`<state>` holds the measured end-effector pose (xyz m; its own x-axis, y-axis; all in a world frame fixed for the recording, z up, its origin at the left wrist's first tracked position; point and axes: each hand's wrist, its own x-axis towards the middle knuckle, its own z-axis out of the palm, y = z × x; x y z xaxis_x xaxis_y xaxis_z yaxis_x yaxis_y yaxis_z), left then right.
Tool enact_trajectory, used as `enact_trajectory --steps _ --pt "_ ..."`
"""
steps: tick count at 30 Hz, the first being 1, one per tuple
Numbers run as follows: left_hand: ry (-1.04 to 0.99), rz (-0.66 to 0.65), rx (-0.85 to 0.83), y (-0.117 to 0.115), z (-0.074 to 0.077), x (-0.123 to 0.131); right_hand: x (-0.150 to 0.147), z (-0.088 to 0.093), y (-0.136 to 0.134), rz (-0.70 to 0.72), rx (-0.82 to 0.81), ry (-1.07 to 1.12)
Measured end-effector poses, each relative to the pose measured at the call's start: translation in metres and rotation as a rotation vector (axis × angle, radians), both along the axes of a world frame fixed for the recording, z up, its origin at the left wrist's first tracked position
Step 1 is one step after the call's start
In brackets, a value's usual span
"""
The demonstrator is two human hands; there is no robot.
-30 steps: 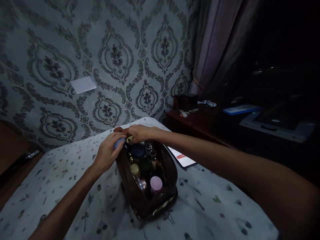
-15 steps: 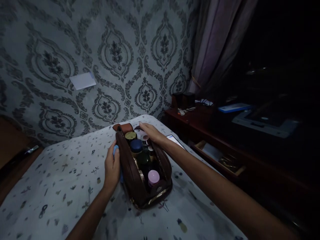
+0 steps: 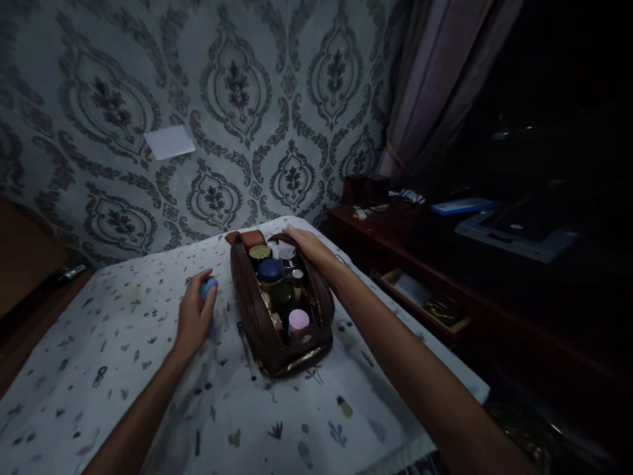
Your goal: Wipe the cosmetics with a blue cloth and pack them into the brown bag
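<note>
A dark brown bag [image 3: 252, 323] lies unzipped on the patterned white sheet [image 3: 158, 310]. Inside it stand a jar with a gold-green lid [image 3: 260, 253], a blue-lidded jar [image 3: 270, 270], a pink-lidded jar [image 3: 298, 321] and several other containers. My left hand [image 3: 196, 309], left of the bag and apart from it, has its fingers wrapped round a light blue object [image 3: 208, 286]. My right hand [image 3: 309, 249] rests on the bag's far right edge; its fingertips are partly hidden behind the rim, so its hold is unclear.
Beyond the bed on the right is a dark red desk [image 3: 361, 225] with small black boxes [image 3: 366, 190] and an open drawer [image 3: 420, 302]. A patterned wall stands behind. Brown furniture [image 3: 30, 264] is at the left.
My left hand has moved left, away from the bag's side, with the light blue object in it. My right hand remains at the bag's far right edge. The view has shifted slightly.
</note>
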<state>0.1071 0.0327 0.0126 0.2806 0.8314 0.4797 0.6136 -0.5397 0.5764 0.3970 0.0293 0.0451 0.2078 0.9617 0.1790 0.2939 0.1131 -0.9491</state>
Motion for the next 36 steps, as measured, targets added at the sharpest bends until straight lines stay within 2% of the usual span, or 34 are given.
enact_trajectory --steps 3,6,7,9,11,12,15,19,22,25,27,31,36 --pt "0.362 0.055 0.086 0.006 0.000 -0.041 0.001 -0.005 -0.007 -0.045 0.022 0.082" --pt "0.618 0.149 0.097 0.011 -0.008 -0.075 0.000 -0.009 -0.013 -0.043 0.047 0.133" --pt "0.688 0.173 0.050 0.012 -0.012 -0.084 0.000 -0.010 -0.014 -0.033 0.066 0.151" --pt "0.818 0.197 -0.182 0.015 -0.020 -0.098 0.000 -0.012 -0.015 -0.009 0.110 0.180" --pt "0.848 0.190 -0.374 0.017 -0.024 -0.106 0.002 -0.013 -0.013 0.009 0.141 0.189" --pt "0.834 0.183 -0.410 0.018 -0.023 -0.108 0.003 -0.014 -0.012 0.015 0.147 0.183" --pt "0.798 0.162 -0.313 0.019 -0.012 -0.105 0.005 -0.015 -0.009 0.043 0.144 0.162" --pt "0.808 0.116 -0.133 0.018 0.008 -0.083 0.005 -0.014 -0.008 0.082 0.141 0.132" --pt "0.625 0.029 -0.078 0.021 0.017 -0.057 0.006 -0.012 -0.008 0.098 0.142 0.103" --pt "0.293 -0.081 -0.149 0.035 0.023 -0.025 0.008 -0.011 -0.004 0.098 0.120 0.090" --pt "-0.003 -0.140 -0.261 0.050 0.026 -0.003 0.009 -0.011 0.002 0.087 0.090 0.089" --pt "-0.180 -0.167 -0.361 0.083 0.026 0.042 0.009 -0.015 0.020 0.060 0.037 0.101" --pt "-0.413 -0.249 -0.508 0.109 0.008 0.089 0.009 -0.018 0.031 0.072 0.036 0.113"
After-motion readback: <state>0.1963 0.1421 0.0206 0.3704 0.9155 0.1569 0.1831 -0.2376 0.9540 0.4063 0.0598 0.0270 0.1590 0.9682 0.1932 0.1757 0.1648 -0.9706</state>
